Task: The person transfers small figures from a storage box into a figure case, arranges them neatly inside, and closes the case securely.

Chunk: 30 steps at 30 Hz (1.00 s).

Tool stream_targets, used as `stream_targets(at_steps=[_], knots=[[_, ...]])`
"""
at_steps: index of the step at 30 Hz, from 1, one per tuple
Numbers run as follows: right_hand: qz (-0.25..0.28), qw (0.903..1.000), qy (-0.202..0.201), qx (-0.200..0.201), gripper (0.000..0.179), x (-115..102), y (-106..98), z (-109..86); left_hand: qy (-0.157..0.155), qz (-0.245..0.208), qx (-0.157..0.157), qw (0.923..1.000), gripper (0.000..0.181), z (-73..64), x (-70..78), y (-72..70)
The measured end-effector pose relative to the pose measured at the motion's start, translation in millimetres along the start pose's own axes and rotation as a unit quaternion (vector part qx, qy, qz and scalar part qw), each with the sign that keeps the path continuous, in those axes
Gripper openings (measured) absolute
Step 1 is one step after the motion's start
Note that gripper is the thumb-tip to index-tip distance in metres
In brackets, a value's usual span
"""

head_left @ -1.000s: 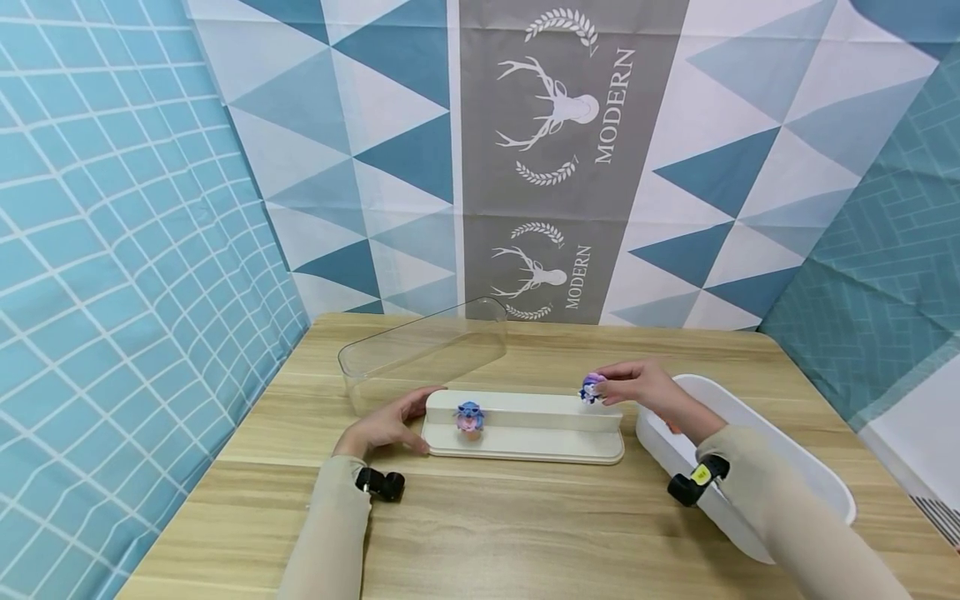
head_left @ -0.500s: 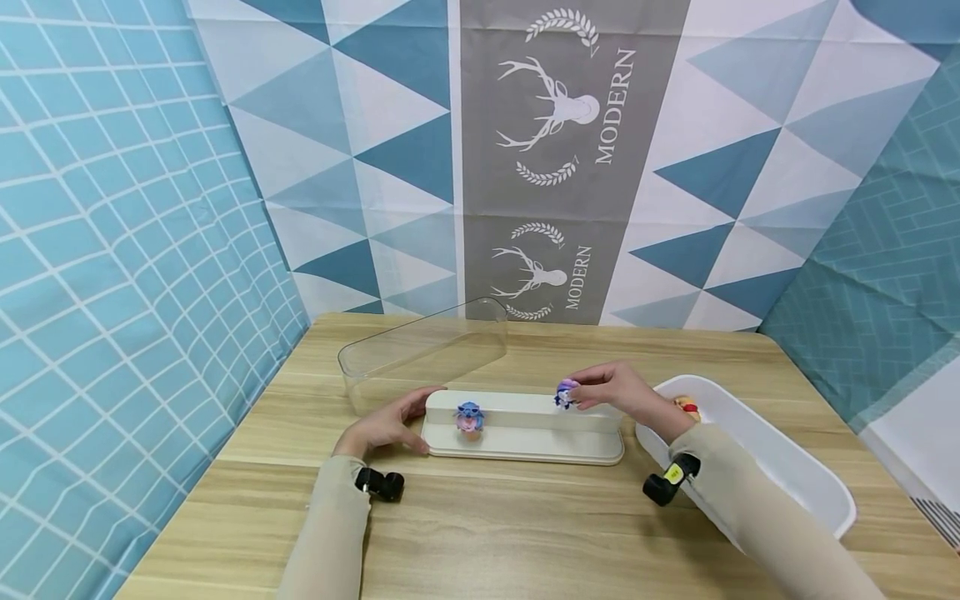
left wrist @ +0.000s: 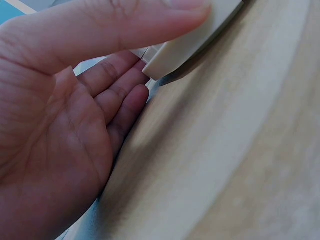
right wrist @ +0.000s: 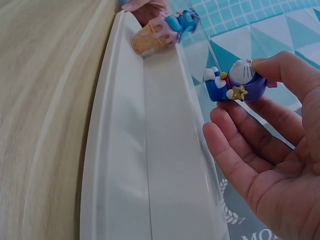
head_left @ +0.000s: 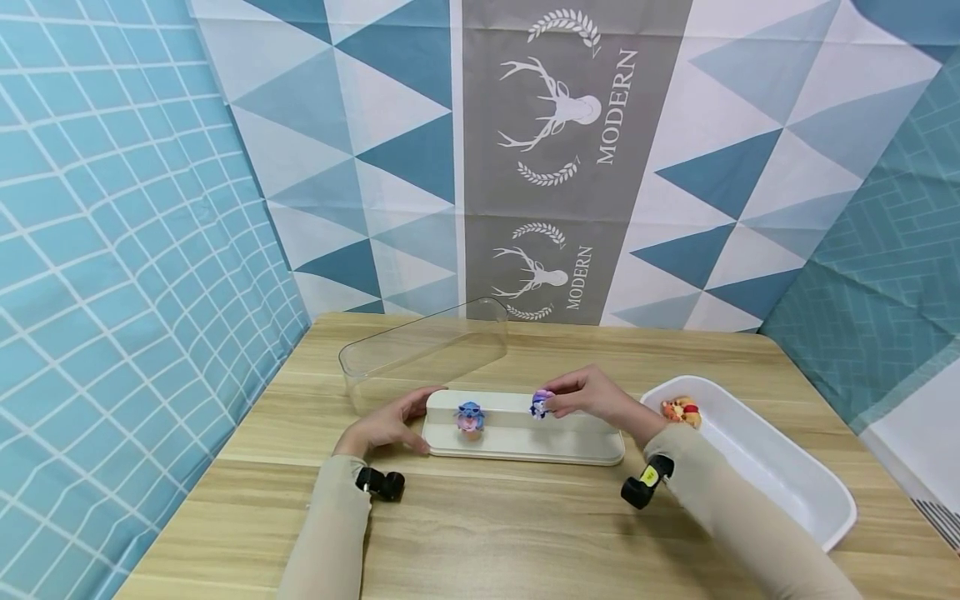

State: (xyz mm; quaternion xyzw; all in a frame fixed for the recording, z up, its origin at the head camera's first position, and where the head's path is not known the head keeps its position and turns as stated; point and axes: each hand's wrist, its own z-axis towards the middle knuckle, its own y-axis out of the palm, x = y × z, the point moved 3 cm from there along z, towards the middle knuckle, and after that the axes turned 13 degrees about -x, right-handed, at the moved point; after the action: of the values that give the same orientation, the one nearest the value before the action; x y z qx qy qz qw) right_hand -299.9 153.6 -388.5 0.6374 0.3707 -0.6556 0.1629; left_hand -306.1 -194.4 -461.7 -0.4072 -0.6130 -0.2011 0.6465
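My right hand (head_left: 592,400) pinches a small blue and purple Doraemon-like figurine (right wrist: 242,82) between thumb and fingers. In the right wrist view it has a whiskered white face and a gold star. That hand holds it above the cream two-step display stand (head_left: 540,443), right of its middle. On the stand's left part stands a blue figurine in an ice-cream cone (head_left: 470,422). At the stand's left end my left hand (head_left: 386,427) grips the edge, thumb along the front, fingers at the end and back. The left wrist view shows the stand's corner (left wrist: 172,57) between them.
A white bin (head_left: 780,475) stands to the right, with an orange and red figurine (head_left: 681,412) in its far end. A clear plastic cover (head_left: 427,354) lies behind the stand on the wooden table (head_left: 480,533). Patterned cloth walls (head_left: 390,167) stand behind.
My right hand has moved left along the stand with the blue and purple figurine, slightly lower. The orange figurine in the bin has come into fuller view. The left hand stays put.
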Motion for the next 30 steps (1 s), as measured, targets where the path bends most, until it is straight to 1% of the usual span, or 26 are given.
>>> stream_targets(at_steps=[5, 14, 22, 25, 30], knots=[[-0.011, 0.9999, -0.004, -0.010, 0.034, 1, 6, 5.9, 0.000, 0.001, 0.001, 1.0000, 0.103, 0.7, -0.1, 0.2], [-0.013, 0.9994, -0.016, -0.027, 0.032, 2, 18, 11.8, 0.004, 0.006, 0.000, 1.0000, 0.104, 0.1, 0.1, 0.1], [-0.012, 0.9992, -0.021, -0.031, 0.030, 5, 28, 15.9, 0.003, 0.015, -0.002, 0.9999, 0.104, -1.0, 0.8, -0.4], [-0.022, 0.9990, -0.023, -0.032, 0.029, 6, 34, 17.0, -0.002, 0.012, -0.002, 0.9999, 0.104, -1.0, 0.7, -0.6], [-0.060, 0.9974, -0.031, -0.023, 0.027, 6, 42, 19.4, 0.008, 0.018, -0.004, 0.9998, 0.105, -1.0, 0.5, -0.9]])
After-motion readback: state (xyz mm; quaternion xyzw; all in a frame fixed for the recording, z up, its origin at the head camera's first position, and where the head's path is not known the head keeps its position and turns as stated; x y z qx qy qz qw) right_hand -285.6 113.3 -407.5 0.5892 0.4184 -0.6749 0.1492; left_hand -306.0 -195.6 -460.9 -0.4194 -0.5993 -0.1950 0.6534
